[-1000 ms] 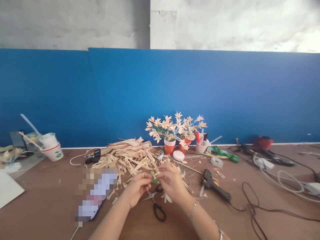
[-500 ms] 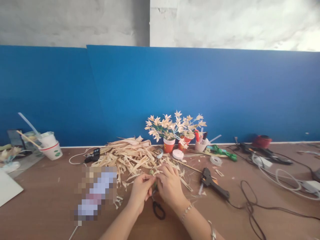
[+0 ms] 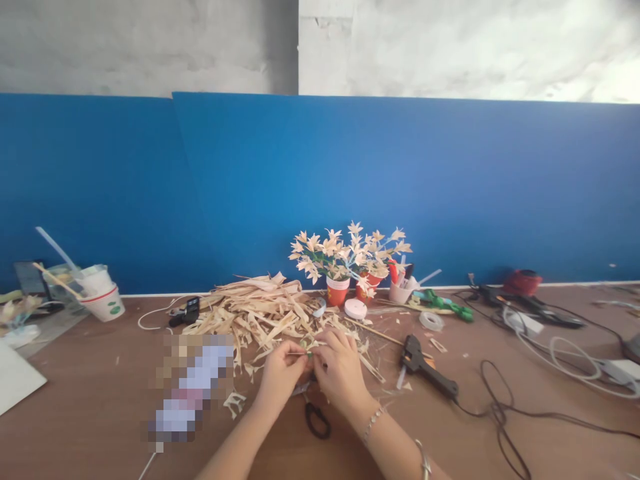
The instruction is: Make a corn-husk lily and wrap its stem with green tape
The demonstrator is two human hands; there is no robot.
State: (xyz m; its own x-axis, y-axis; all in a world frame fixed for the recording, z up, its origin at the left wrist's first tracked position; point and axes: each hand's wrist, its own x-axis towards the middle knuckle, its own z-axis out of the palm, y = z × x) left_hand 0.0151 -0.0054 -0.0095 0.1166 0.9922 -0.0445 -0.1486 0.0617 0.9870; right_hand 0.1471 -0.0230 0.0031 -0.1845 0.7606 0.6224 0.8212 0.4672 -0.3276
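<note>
Head view: left hand (image 3: 284, 375), thumb and fingertips pinching a thin stem (image 3: 296, 354), green at its right end; right hand (image 3: 341, 368), fingers bent together at that green end (exact grip hidden). Stem: above the table (image 3: 125, 387), near centre, between both hands. Scissors (image 3: 317, 421): beneath the hands, partly covered. Pale husk strips (image 3: 265, 303): heaped beyond, to the left. Glue gun (image 3: 429, 368): lying at right. Potted flowers (image 3: 337, 257): far side, before a blue panel (image 3: 320, 173).
</note>
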